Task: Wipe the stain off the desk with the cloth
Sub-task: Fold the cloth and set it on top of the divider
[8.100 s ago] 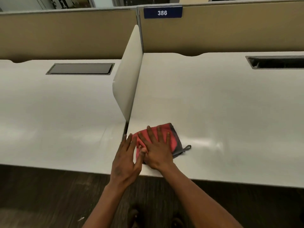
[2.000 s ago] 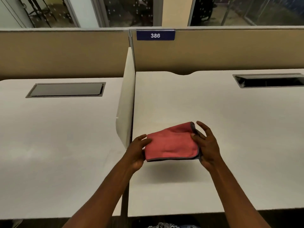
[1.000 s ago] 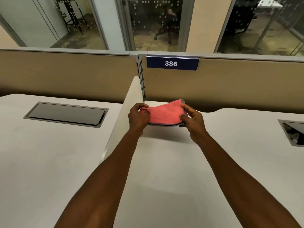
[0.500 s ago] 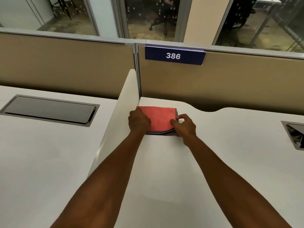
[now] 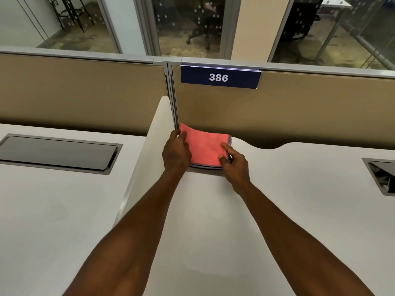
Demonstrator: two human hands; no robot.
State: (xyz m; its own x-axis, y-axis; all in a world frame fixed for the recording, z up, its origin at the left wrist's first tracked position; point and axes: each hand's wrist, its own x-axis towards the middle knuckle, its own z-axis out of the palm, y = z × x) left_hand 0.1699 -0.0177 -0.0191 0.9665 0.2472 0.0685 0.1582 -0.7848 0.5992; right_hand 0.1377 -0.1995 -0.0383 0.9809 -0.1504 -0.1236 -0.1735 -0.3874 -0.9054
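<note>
Pink folded cloth [image 5: 206, 149] now parked in far left corner of desk [image 5: 277, 199], snug against partition [image 5: 299, 112], moved up from near edge. Left hand [image 5: 176, 155] curled on its left edge, right hand [image 5: 235, 165] pinching right edge. No stain visible; wiping looks finished.

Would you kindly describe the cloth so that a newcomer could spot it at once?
Find the blue sign reading 386 on the tan partition. Just below it, in the white desk's far left corner against the white divider, lies the folded cloth. It is the only coral-red item, grey-edged, held by both hands.
</note>
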